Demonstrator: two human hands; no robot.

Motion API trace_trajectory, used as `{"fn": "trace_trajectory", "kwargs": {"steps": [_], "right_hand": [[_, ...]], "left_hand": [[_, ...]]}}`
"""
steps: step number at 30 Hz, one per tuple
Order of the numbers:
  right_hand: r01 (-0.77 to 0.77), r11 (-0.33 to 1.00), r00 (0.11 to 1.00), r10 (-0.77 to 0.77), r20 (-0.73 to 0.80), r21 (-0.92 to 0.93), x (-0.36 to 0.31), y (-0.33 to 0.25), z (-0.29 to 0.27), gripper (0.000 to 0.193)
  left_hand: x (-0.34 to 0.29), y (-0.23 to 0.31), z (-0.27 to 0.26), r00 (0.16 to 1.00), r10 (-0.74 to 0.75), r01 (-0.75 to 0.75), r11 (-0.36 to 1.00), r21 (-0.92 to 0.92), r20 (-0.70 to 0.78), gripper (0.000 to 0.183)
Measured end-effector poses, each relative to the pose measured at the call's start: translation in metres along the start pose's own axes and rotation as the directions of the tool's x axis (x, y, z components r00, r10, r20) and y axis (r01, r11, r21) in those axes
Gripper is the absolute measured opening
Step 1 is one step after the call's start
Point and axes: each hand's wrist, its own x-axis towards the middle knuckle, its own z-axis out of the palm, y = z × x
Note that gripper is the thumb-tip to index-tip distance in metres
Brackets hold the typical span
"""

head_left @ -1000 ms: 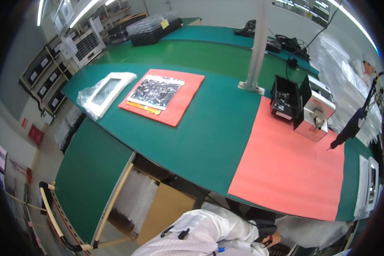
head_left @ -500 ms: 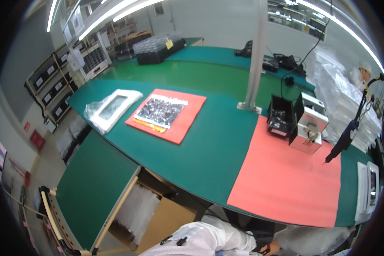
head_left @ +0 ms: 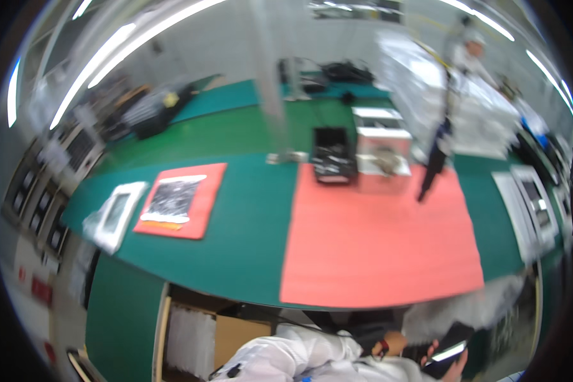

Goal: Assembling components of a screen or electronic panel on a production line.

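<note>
At the lower edge, my right hand point(head_left: 453, 368) is closed around a dark, flat, phone-like device point(head_left: 451, 349) with a bright strip across it. Fingers curl over the device's left side. My left hand point(head_left: 396, 344), with a dark and red band at the wrist, lies beside it to the left. Its fingers are blurred and partly hidden, so their state is unclear. Both hands are below the bench's front edge, near a clear plastic bag point(head_left: 468, 311). A pink mat point(head_left: 382, 254) covers the bench point(head_left: 248, 254) just beyond them.
On the mat's far side stand a black bin point(head_left: 332, 167) of small parts, a white-and-pink box point(head_left: 383, 170) and a hanging dark power screwdriver point(head_left: 434, 159). White frames point(head_left: 531, 204) lie right. Left are a bagged pouch on a pink pad point(head_left: 200, 219) and a wrapped white frame point(head_left: 111, 232).
The view has swung right, shifting the bench and its things leftward in the picture. My right hand with the dark device has come into view.
</note>
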Motion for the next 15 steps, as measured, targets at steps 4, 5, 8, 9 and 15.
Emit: {"fn": "trace_trajectory", "kwargs": {"steps": [4,5,8,9,15], "right_hand": [[0.113,0.993,0.98,-0.115,-0.162,-0.019,0.001,0.003,-0.026,0.077],[0.096,0.995,0.969,-0.091,-0.229,0.012,0.006,0.003,-0.004,0.065],[-0.014,0.951,0.975,-0.056,0.217,0.31,0.003,-0.003,-0.058,0.072],[-0.019,0.957,0.968,-0.054,0.244,0.289,0.005,0.0,-0.053,0.071],[-0.033,0.957,0.955,-0.054,0.29,0.287,0.001,0.013,-0.061,0.068]], "left_hand": [[-0.078,0.028,-0.084,0.686,0.723,-0.72,0.691,0.068,-0.081,0.017],[-0.072,0.018,-0.093,0.515,0.838,-0.845,0.532,0.057,-0.184,0.02],[-0.134,0.096,-0.147,0.933,0.351,-0.341,0.933,0.119,-0.077,0.021],[-0.139,0.093,-0.148,0.913,0.383,-0.368,0.922,0.119,-0.139,0.021],[-0.151,0.1,-0.151,0.889,0.427,-0.423,0.904,0.062,-0.166,0.016]]}}
